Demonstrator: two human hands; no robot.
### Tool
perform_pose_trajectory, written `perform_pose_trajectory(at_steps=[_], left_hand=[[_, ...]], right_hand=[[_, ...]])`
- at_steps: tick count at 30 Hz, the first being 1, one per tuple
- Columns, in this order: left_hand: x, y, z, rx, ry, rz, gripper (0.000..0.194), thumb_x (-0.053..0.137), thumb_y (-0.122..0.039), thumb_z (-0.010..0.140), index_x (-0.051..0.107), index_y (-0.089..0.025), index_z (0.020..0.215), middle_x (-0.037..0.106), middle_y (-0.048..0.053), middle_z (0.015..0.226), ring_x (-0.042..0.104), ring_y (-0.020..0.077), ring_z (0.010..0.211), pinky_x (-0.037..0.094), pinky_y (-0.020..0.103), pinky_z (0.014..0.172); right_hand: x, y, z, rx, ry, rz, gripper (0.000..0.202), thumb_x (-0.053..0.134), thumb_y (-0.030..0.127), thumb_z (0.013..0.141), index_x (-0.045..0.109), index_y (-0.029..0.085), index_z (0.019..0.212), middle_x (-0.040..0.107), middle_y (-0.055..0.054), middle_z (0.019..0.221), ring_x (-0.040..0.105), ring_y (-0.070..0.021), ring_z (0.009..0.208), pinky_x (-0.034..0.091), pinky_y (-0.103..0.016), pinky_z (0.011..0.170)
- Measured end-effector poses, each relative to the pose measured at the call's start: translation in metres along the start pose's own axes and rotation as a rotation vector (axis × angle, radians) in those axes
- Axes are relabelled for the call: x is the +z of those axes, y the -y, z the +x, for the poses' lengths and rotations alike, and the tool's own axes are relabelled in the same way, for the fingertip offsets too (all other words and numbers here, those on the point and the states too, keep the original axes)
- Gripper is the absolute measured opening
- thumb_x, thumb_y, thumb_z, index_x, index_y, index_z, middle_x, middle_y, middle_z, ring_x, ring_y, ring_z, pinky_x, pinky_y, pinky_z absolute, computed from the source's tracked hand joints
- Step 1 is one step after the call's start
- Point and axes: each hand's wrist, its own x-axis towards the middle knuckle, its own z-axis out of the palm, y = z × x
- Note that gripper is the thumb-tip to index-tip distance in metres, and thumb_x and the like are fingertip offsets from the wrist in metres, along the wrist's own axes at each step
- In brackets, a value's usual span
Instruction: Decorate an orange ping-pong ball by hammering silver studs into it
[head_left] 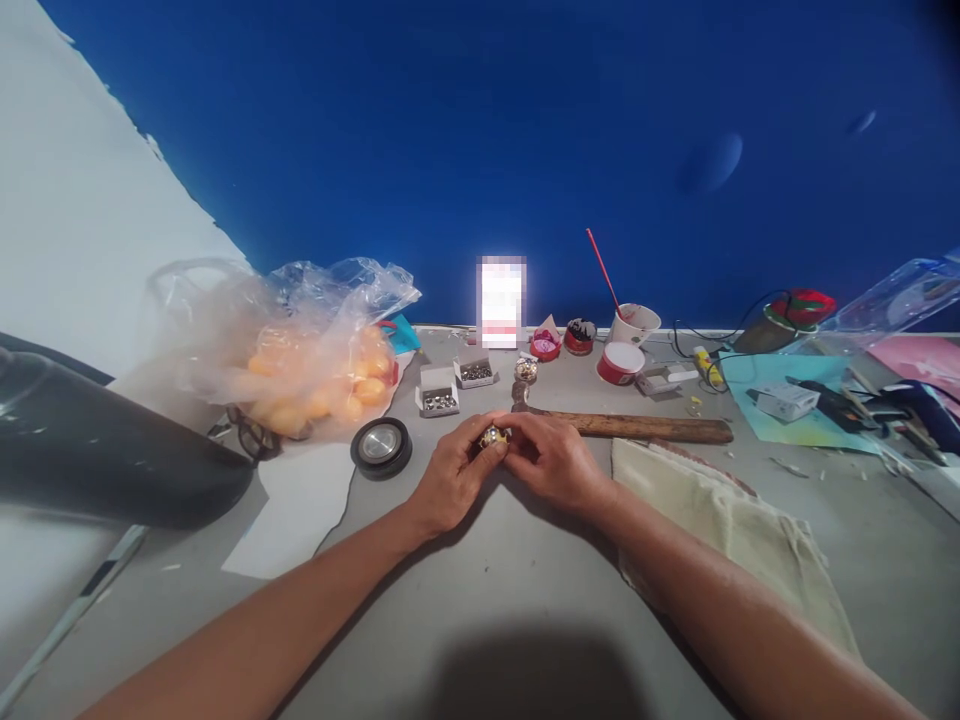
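Note:
A small round gold and silver studded piece (494, 437) is pinched in the fingers of my left hand (456, 470), near the middle of the table. My right hand (553, 460) meets it from the right, its fingers bent and touching the piece's right side. Just beyond my hands lies a hammer with a wooden handle (645, 427), its head partly hidden behind my right fingers. Two small open boxes of shiny metal bits, a nearer one (438, 402) and a farther one (475, 374), stand behind my left hand. Another studded round piece (526, 370) sits past the hammer head.
A black round container (381, 448) and a plastic bag of orange things (322, 370) are at left. A cream cloth (720, 530) lies by my right forearm. Red-and-white tub (621, 363), cup (634, 324) with a red stick, and lit screen (501, 305) stand at the back; tools lie right.

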Motion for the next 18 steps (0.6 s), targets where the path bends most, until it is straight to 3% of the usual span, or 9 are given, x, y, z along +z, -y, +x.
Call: perform_pose_trajectory(at_steps=[3,7,11,14,18], left_hand=[[0.0004,0.0022,-0.0001,-0.065,-0.01,-0.106,0.039,0.072,-0.038,0.091,0.074,-0.021,0.125,0.076,0.008,0.119,0.067,0.0267,0.117,0.049,0.038,0.107],[0.0006,0.0036,0.0012,-0.186,-0.057,-0.272,0.051,0.078,-0.04,0.085,0.07,-0.019,0.131,0.077,0.008,0.106,0.071,0.0226,0.097,0.057,0.034,0.087],[-0.0001,-0.001,0.0036,-0.125,-0.06,-0.254,0.037,0.081,-0.039,0.084,0.079,-0.017,0.113,0.079,0.008,0.108,0.07,0.024,0.101,0.056,0.037,0.095],[-0.0013,-0.0026,0.0048,-0.102,-0.011,-0.24,0.033,0.079,-0.038,0.086,0.081,-0.018,0.112,0.08,0.008,0.106,0.07,0.0249,0.103,0.055,0.038,0.098],[-0.0018,0.0044,0.0065,-0.168,0.006,-0.398,0.038,0.084,-0.036,0.082,0.08,-0.019,0.116,0.079,0.009,0.107,0.071,0.0231,0.098,0.058,0.033,0.086]], right_hand=[[-0.0018,0.002,0.001,0.011,0.006,-0.009,0.03,0.063,0.019,0.086,0.071,0.022,0.115,0.072,-0.003,0.083,0.063,-0.0186,0.073,0.044,-0.029,0.073],[-0.0049,0.0043,0.0016,0.017,0.002,0.013,0.027,0.065,0.02,0.087,0.071,0.023,0.114,0.072,-0.003,0.084,0.064,-0.0188,0.075,0.045,-0.029,0.074],[-0.0066,0.0038,0.0014,0.043,0.013,-0.007,0.033,0.066,0.019,0.087,0.07,0.024,0.119,0.073,-0.003,0.085,0.066,-0.0203,0.078,0.046,-0.03,0.076],[-0.0073,0.003,0.0014,0.035,0.053,-0.003,0.039,0.065,0.018,0.088,0.069,0.025,0.127,0.076,-0.004,0.091,0.068,-0.0209,0.082,0.047,-0.03,0.079],[-0.0089,0.0013,0.0026,0.052,0.042,0.022,0.038,0.07,0.022,0.087,0.071,0.025,0.125,0.074,-0.001,0.085,0.065,-0.0181,0.075,0.046,-0.028,0.075]])
